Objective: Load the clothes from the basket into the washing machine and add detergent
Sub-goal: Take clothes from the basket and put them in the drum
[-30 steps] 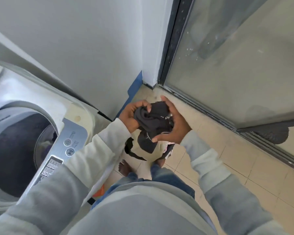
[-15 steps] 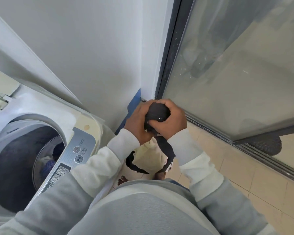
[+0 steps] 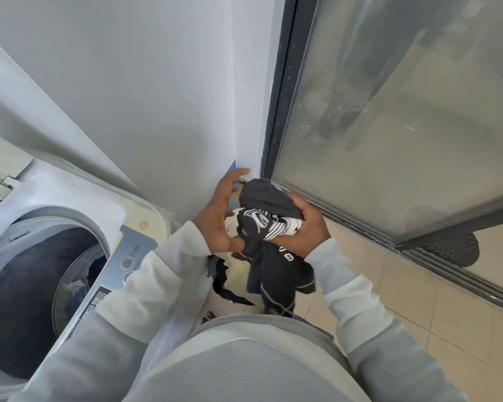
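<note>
My right hand (image 3: 305, 227) grips a bunched dark garment with black-and-white stripes (image 3: 269, 216), held at chest height; its loose end hangs down below the hand. My left hand (image 3: 219, 213) is beside the bundle with fingers spread and straight, its thumb side touching the cloth. The top-loading washing machine (image 3: 55, 198) stands at the left with its drum (image 3: 35, 285) open; some blue and pale clothes lie inside. A pale basket or bag with dark trim (image 3: 235, 285) sits on the floor below my hands, mostly hidden by the garment and my arms.
The machine's control panel (image 3: 128, 256) runs along its right edge under my left forearm. A white wall corner (image 3: 238, 111) and a dark-framed glass sliding door (image 3: 389, 126) stand ahead and right. Beige floor tiles (image 3: 418, 314) extend to the right; a dark mat (image 3: 453, 250) lies beyond the door track.
Both hands were wrapped around the balled garment; now my left hand has opened off it, and the garment has loosened, showing its stripes and hanging lower from my right hand.
</note>
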